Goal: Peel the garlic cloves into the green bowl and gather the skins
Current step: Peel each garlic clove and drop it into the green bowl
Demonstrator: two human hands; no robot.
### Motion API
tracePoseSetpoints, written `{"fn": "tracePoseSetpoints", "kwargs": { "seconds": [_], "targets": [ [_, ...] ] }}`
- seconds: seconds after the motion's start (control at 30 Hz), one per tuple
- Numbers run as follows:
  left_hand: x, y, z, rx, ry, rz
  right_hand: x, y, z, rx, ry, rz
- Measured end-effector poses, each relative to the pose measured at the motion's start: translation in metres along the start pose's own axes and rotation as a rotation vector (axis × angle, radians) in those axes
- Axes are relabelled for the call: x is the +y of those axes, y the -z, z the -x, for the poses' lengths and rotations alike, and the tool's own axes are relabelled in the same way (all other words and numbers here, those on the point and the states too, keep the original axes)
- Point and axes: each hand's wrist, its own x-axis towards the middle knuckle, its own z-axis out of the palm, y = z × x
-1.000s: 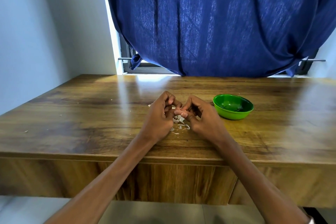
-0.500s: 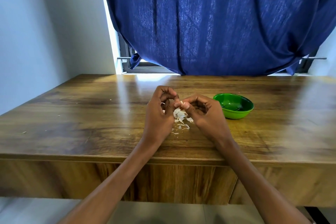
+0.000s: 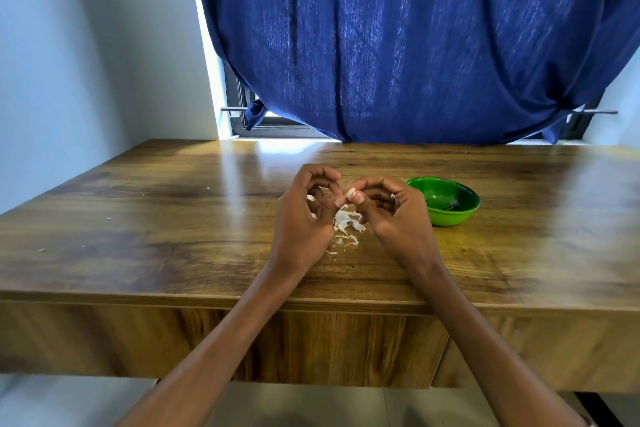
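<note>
Both my hands are raised a little above the middle of the wooden table [image 3: 173, 225]. My right hand [image 3: 394, 218] pinches a small pale garlic clove [image 3: 350, 193] between thumb and forefinger. My left hand [image 3: 304, 222] has its fingers curled, and its thumb tip touches the clove from the left. Under and between the hands lies a small heap of white garlic skins [image 3: 346, 224]. The green bowl [image 3: 446, 206] stands just right of my right hand; what it holds is hard to make out.
A blue curtain [image 3: 398, 45] hangs over the window behind the table. Small skin scraps [image 3: 41, 250] lie scattered on the left part of the tabletop. The table's front edge runs under my forearms.
Both hands have lifted off the tabletop and moved slightly away from me. The clove now shows between the fingertips, and the heap of skins is uncovered.
</note>
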Motion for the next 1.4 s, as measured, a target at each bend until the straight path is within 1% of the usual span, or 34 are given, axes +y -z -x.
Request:
{"fn": "tracePoseSetpoints", "kwargs": {
  "seconds": [0.23,0.4,0.6,0.87,1.03,1.17,1.27,1.4],
  "targets": [
    [0.001,0.001,0.000,0.010,0.016,-0.009,-0.001,0.002,0.000,0.039,0.009,0.033],
    [0.003,0.002,0.000,0.014,-0.004,0.035,-0.002,0.002,0.000,0.013,0.023,0.038],
    [0.006,0.003,0.001,0.006,-0.013,0.060,-0.005,0.002,0.001,0.006,-0.071,-0.046],
    [0.010,0.004,0.004,0.061,-0.082,-0.003,-0.005,0.002,0.002,0.007,-0.078,-0.031],
    [0.010,0.004,0.004,0.085,-0.096,-0.007,-0.007,0.001,0.004,0.007,-0.025,-0.034],
    [0.010,0.004,0.004,0.081,-0.108,-0.025,-0.005,0.000,0.003,0.022,0.018,0.045],
    [0.011,0.004,0.005,0.075,-0.105,-0.013,-0.004,0.001,0.003,0.051,0.012,0.007],
    [0.012,0.004,0.005,0.087,-0.079,0.018,-0.005,0.001,0.004,0.023,0.028,0.008]
  ]
}}
